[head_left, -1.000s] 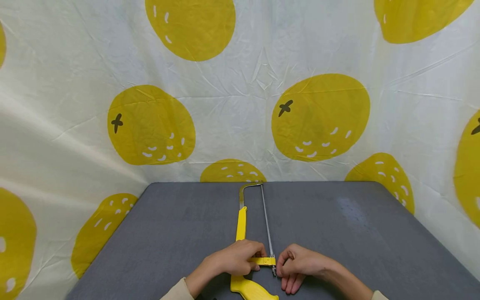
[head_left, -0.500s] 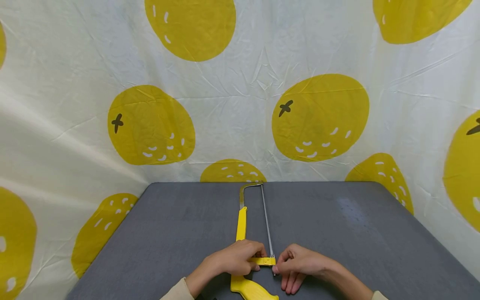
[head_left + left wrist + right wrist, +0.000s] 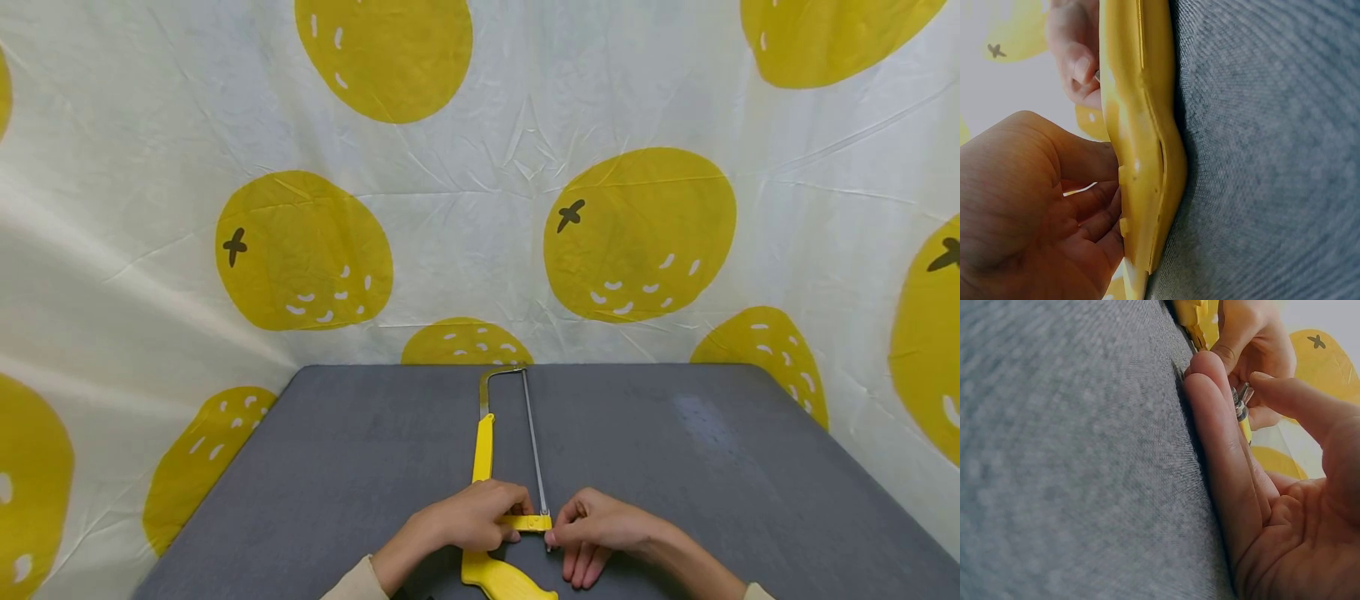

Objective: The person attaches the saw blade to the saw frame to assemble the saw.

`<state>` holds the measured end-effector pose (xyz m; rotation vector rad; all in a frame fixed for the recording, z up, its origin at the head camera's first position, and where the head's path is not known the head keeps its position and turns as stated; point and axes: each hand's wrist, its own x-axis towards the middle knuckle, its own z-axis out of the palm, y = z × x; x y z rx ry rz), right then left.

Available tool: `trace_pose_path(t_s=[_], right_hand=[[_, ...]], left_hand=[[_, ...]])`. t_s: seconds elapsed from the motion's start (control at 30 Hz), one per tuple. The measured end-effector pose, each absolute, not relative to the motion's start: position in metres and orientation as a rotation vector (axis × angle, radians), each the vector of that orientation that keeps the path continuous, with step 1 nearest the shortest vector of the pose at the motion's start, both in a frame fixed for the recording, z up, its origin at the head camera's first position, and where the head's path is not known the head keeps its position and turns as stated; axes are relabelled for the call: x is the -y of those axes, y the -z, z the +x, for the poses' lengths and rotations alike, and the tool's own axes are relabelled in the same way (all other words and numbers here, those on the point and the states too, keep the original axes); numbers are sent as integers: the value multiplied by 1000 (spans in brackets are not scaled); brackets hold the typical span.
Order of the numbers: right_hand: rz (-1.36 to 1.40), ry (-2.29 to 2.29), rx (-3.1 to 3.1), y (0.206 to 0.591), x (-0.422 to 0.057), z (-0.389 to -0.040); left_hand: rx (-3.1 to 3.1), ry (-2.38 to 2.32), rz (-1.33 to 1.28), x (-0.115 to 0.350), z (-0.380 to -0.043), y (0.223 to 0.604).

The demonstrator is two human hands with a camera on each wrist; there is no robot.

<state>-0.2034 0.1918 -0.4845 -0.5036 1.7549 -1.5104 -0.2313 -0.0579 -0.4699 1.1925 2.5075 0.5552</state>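
A hacksaw with a yellow frame and handle (image 3: 506, 577) lies on the grey table, its thin blade (image 3: 533, 442) pointing away from me. My left hand (image 3: 480, 512) reaches over the frame and grips the yellow crosspiece (image 3: 531, 523) at the near blade end. In the left wrist view, the yellow frame (image 3: 1141, 156) hides those fingertips. Just right of the crosspiece, my right hand (image 3: 603, 529) pinches the small metal wing nut (image 3: 1242, 403) between thumb and index finger. Its other fingers (image 3: 1216, 419) lie along the table, partly covering the nut.
The grey table (image 3: 360, 450) extends to both sides and behind the saw. A white cloth (image 3: 465, 250) printed with yellow fruit hangs along the back and sides. The saw's far end reaches close to the table's back edge.
My right thumb has come down and left onto the wing nut, which stood in plain sight a second ago. The left hand and the hacksaw have stayed in place.
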Motion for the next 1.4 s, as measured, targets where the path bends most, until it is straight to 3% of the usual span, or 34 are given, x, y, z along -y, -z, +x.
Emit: trace_pose_path(t_s=[1.4], right_hand=[[-537,1517,-1673,482,-198,-208]], left_hand=[[-2519,-546,1188,55,-231,465]])
